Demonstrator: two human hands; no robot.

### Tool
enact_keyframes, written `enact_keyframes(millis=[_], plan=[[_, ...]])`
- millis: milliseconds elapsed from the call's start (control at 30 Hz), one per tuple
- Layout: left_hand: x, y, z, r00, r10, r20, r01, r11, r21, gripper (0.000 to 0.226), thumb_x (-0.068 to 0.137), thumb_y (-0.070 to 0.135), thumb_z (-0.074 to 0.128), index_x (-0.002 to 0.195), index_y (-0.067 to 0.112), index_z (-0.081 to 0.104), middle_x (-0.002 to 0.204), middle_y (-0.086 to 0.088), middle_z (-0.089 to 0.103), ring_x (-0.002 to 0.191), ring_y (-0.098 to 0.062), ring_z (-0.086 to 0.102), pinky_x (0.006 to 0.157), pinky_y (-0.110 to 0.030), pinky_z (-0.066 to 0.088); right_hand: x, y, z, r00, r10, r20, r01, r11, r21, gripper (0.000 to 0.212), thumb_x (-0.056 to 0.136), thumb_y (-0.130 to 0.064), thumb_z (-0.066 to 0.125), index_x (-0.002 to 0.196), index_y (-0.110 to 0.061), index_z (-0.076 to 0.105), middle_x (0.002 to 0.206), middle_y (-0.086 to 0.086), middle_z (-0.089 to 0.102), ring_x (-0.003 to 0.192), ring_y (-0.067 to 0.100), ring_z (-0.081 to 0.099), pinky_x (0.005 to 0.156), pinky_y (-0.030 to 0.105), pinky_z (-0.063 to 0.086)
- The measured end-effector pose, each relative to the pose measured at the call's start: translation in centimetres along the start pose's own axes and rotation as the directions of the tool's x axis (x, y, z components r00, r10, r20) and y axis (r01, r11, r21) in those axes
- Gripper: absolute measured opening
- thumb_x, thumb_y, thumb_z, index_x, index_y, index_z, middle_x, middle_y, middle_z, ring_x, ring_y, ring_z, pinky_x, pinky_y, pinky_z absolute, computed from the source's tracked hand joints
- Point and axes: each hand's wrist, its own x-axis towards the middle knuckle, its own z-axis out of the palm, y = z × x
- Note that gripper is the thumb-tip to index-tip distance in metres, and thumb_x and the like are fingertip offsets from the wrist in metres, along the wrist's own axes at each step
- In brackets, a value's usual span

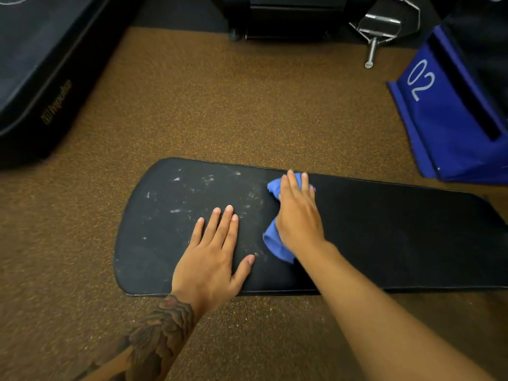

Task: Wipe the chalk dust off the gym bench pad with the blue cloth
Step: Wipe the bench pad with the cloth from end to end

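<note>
A long black bench pad (384, 237) lies across the speckled brown floor, its rounded end to the left. White chalk dust (192, 193) smears the left third of the pad; the part to the right looks dark and clean. My right hand (298, 213) presses flat on a crumpled blue cloth (275, 243) near the pad's middle, fingers straight and pointing away from me. Blue folds stick out at the fingertips and by the wrist. My left hand (217, 257) rests flat on the pad beside the cloth, fingers spread, at the edge of the dusty patch.
A black padded mat (35, 78) lies at the far left. A blue block marked 02 (445, 114) stands at the right, just beyond the pad. Black equipment (280, 17) and a metal cable handle (379, 31) sit at the back.
</note>
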Motion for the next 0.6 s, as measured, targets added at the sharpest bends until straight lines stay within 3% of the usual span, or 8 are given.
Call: enact_keyframes(millis=[100,233,333,467,600], plan=[[-0.1,0.0,-0.1,1.0,-0.005,0.007,0.005,1.0,0.009,0.078,0.099,0.061,0.02,0.156,0.008,0.019,0.165,-0.009,0.011,0.153,-0.025,0.003,0.12,-0.048,0.01,4.6,-1.1,-0.3,0.999,0.038,-0.014,-0.038,0.999,-0.012,0.067,0.085,0.006,0.044,0.146,-0.002,0.017,0.157,0.012,0.011,0.144,0.033,-0.001,0.117,0.043,0.005],[0.0,0.1,-0.1,1.0,-0.006,0.016,0.005,1.0,0.013,0.078,0.099,0.062,0.017,0.157,0.009,0.015,0.166,-0.007,0.006,0.153,-0.024,-0.001,0.121,-0.047,0.008,6.1,-2.5,0.7,0.998,-0.032,0.049,0.033,0.999,-0.028,0.061,0.089,0.0,0.044,0.145,-0.001,0.02,0.156,0.013,0.014,0.144,0.035,0.002,0.116,0.045,0.009],[0.0,0.1,-0.1,1.0,-0.006,0.014,0.006,1.0,0.019,0.078,0.099,0.061,0.02,0.157,0.009,0.017,0.166,-0.008,0.008,0.153,-0.024,0.0,0.121,-0.048,0.009,3.9,-2.5,0.6,0.987,-0.125,0.102,0.127,0.992,-0.014,0.059,0.089,-0.002,0.045,0.144,-0.003,0.023,0.156,0.01,0.016,0.144,0.034,0.002,0.117,0.045,0.01],[-0.1,0.1,0.0,1.0,0.002,0.001,-0.002,1.0,0.017,0.077,0.099,0.06,0.025,0.155,0.006,0.023,0.164,-0.01,0.015,0.152,-0.026,0.008,0.12,-0.049,0.013,-2.2,-1.1,-1.3,0.958,-0.22,0.184,0.227,0.974,-0.013,0.067,0.086,0.003,0.039,0.147,-0.006,0.014,0.158,0.007,0.005,0.145,0.03,-0.004,0.118,0.042,0.005],[0.1,0.0,0.0,1.0,0.008,0.001,-0.008,1.0,0.016,0.077,0.099,0.06,0.023,0.155,0.006,0.025,0.164,-0.01,0.017,0.152,-0.027,0.01,0.119,-0.049,0.014,-3.4,1.7,-2.1,0.985,-0.109,0.134,0.115,0.993,-0.038,0.068,0.087,0.007,0.035,0.149,-0.005,0.009,0.159,0.008,-0.001,0.145,0.031,-0.008,0.119,0.04,0.002]])
